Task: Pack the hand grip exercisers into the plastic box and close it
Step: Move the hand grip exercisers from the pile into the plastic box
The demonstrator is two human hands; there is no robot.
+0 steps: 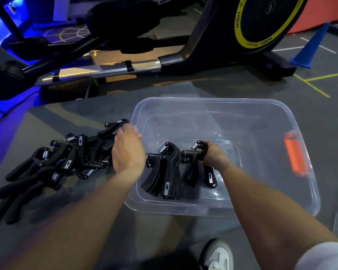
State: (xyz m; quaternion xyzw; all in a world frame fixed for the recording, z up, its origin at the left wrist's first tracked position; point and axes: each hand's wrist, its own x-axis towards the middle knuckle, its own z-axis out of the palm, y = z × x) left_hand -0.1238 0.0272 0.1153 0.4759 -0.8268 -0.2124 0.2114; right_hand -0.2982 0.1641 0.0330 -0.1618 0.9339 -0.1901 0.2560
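Gym flooring, grey with yellow tape lines, runs under everything, and an exercise machine (164, 45) with a yellow-ringed flywheel stands beyond my hands, a blue cone (312, 47) off to its right.

Between my arms sits the plastic box (293, 191), clear, open, with an orange latch (295, 154) on the wall to the right of my right hand. No lid is in view that I can be sure of.

My right hand (215, 154) is inside the box, fingers curled round the top of one exerciser (199, 164) that I am setting upright on the bottom. Just left of it, between my two hands, a tight row of packed exercisers (164, 176) stands in the box.

My left hand (127, 149) reaches over the loose pile of exercisers (53, 164) on the floor to its left; its fingers bend down onto the nearest one, but whether they grip it I cannot tell.

I judge the packing is in its early part: a few are in, most of the pile is left, and the closing is not yet begun.
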